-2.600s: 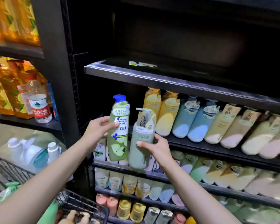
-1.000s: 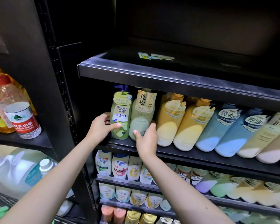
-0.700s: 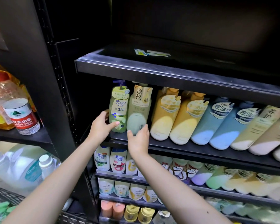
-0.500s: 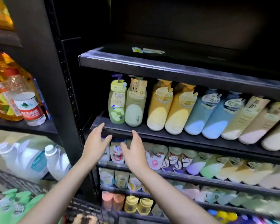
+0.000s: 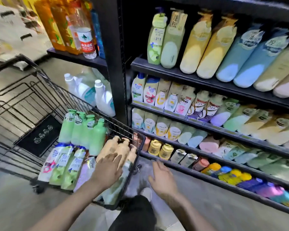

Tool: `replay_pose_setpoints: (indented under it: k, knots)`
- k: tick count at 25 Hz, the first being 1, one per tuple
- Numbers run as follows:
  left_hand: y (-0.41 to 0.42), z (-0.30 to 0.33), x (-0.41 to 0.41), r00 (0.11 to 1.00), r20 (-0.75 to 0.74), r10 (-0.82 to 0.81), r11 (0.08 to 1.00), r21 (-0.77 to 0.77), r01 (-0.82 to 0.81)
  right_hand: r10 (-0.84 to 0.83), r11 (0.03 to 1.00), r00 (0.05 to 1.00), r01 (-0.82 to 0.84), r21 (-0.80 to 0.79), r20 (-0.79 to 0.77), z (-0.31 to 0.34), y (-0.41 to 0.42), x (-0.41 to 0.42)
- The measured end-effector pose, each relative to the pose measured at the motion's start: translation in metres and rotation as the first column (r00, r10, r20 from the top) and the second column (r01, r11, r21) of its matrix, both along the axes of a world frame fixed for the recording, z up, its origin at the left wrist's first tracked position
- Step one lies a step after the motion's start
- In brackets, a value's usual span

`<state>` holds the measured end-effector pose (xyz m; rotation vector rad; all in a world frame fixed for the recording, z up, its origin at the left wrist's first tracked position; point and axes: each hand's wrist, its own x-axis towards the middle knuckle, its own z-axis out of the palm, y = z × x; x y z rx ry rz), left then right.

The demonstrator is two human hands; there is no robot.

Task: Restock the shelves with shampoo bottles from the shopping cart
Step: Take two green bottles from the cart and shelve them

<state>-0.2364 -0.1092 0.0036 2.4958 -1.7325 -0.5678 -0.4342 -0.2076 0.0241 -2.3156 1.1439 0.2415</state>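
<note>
Nearest the camera, the left hand (image 5: 107,170) reaches into the near right corner of the black wire shopping cart (image 5: 40,97), its fingers spread and loose over a cluster of peach-tan pump shampoo bottles (image 5: 118,150); the blur hides whether it touches them, and it holds nothing. The right hand (image 5: 162,176) hangs just outside the cart's right edge, above the grey floor (image 5: 207,202), fingers straight and slightly apart, holding nothing. A dark trouser leg (image 5: 135,212) shows between the two forearms.

Along the cart's near edge, left of the tan bottles, lie white-and-green shampoo bottles with blue caps (image 5: 63,164). Behind them stand four light green pump bottles (image 5: 83,129) in a row.

Farther off, the black metal shelves (image 5: 182,73) rise at the right of the cart. At the left end of the upper visible shelf stand a lime-green bottle with a blue pump (image 5: 155,39) and, touching it on the right, a pale sage-green bottle (image 5: 172,42), followed by yellow bottles (image 5: 203,45) and blue ones (image 5: 240,55)
</note>
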Motion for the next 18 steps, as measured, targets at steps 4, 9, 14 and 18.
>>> replay_pose_setpoints:
  k: [4,9,14,18]
  knots:
    - [0.071,-0.018,-0.007,0.999,-0.005,0.048,0.988,0.145,-0.046,0.007,0.996,0.999,-0.004,0.093,-0.035,-0.027,0.060,-0.005]
    - [0.117,-0.029,0.011,0.991,0.023,0.135,0.962,0.236,-0.137,0.030,0.989,0.998,-0.022,0.144,-0.053,-0.047,0.111,0.012]
    - [0.127,-0.029,0.046,0.985,0.009,0.173,0.949,0.266,-0.169,0.070,0.987,0.997,-0.065,0.147,-0.035,-0.054,0.126,0.042]
    - [0.125,-0.039,0.086,0.990,-0.001,0.143,0.950,0.280,-0.137,0.060,0.988,0.996,-0.050,0.145,-0.064,-0.060,0.124,0.087]
